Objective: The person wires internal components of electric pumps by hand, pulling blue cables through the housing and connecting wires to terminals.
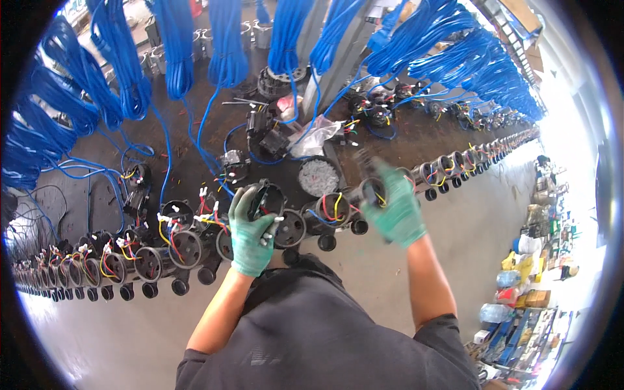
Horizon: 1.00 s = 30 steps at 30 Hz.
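The person stands at a long workbench (97,338) whose edge carries a row of round black motor units (175,250) with red, yellow and white leads. The left hand (250,227), in a green glove, is clamped around a black housing part (263,198) held just above the row, fingers wrapped over its rim. The right hand (396,208), also gloved, is closed on another black unit (370,190) near the row's middle; motion blur hides its exact finger placement. Blue cable bundles (227,39) hang over the bench, and a round tray of small white pieces (318,177) sits behind the row. Judgement: the fit goes best if the housing is kept square to its unit and the coloured leads stay clear of the joint, with the right hand steadying the neighbour.
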Motion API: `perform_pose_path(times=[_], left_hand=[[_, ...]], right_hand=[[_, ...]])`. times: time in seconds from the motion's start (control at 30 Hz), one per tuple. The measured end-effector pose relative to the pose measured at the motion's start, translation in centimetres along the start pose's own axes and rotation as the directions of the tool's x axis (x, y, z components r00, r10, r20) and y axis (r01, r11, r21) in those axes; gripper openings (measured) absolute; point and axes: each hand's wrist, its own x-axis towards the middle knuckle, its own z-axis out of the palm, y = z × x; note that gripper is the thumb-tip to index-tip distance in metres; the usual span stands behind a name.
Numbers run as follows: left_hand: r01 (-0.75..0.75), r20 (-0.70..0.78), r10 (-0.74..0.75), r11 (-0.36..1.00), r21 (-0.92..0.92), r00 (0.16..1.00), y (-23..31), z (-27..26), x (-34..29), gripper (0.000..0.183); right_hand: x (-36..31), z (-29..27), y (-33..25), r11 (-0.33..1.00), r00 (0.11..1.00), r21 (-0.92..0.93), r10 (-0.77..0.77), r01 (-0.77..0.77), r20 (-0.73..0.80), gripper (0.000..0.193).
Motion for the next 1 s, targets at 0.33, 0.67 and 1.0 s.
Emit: perform_pose_path(times=[0.33, 0.67, 1.0], left_hand=[[0.016, -0.037, -0.021, 0.994, -0.107, 0.999, 0.3, 0.2, 0.2, 0.019], [-0.316, 0.142, 0.283, 0.865, 0.389, 0.949, 1.1, 0.8, -1.3, 0.027], [-0.373, 0.149, 0.348, 0.764, 0.527, 0.925, -0.2, 0.9, -2.2, 0.032]], right_hand=[[1.4, -6.1, 29.1, 0.761, 0.836, -0.389, 0.546, -0.520, -0.051, 0.055], [5.9, -3.6, 18.6, 0.985, 0.974, 0.083, 0.135, -0.152, 0.183, 0.047], [10.7, 13.0, -1.2, 0.823, 0.481, 0.393, -0.561, 0.410, 0.674, 0.088]])
